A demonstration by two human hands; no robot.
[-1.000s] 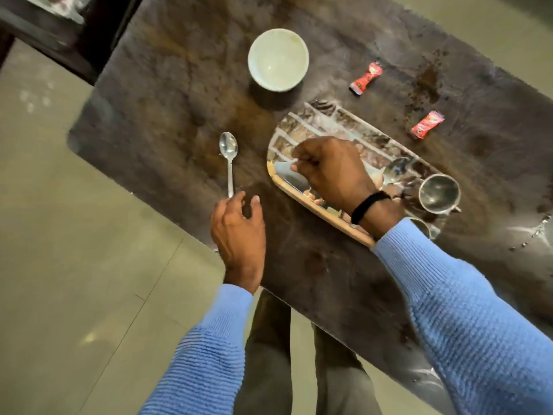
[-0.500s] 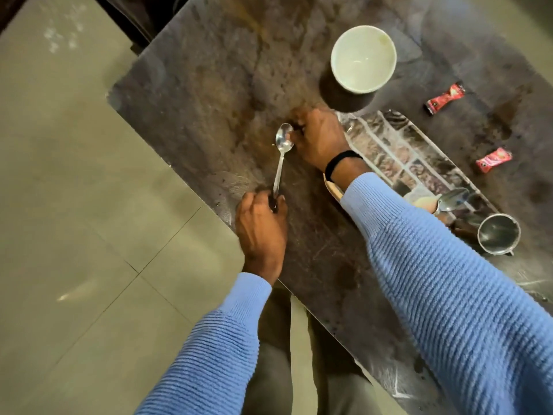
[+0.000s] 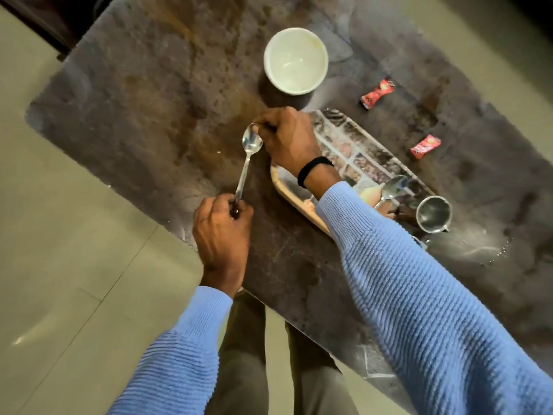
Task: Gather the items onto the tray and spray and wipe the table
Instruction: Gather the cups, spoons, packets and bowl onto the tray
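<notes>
1. The table [image 3: 149, 100] is dark, stained stone, seen cornerwise. Its near-left edge runs on a slant from a rounded left corner down past the person's legs, with pale tiled floor [image 3: 74, 265] beyond it.
2. A metal spoon [image 3: 247, 163] lies lengthwise between the two hands, just left of the tray and near that slanted edge. Its bowl points away from the person and its handle points toward the edge.
3. The left hand [image 3: 221, 232] grips the end of the spoon's handle with curled fingers, right at the table's edge. Its wrist and blue sleeve hang out over the floor.
4. The right hand [image 3: 287, 139] has its fingers curled at the spoon's bowl and pinches its far rim. A black band circles the wrist, and the forearm crosses the tray's near-left corner.
5. The tray [image 3: 353, 145] is long, with a pale wooden rim and a patterned base, and sits aslant in the middle of the table. A second spoon [image 3: 392, 188] rests on it toward its right end.
6. A metal cup [image 3: 434, 214] stands upright at the tray's right end. I cannot tell whether it is on the tray or just off it.
7. A white bowl [image 3: 294, 59] stands upright just beyond the tray's far-left corner, apart from the right hand.
8. Two red packets [image 3: 377, 92] [image 3: 425, 146] lie on the table beyond the tray's far long side, apart from each other.
9. An open stretch of stained surface spreads left of the spoon and bowl to the rounded corner.
</notes>
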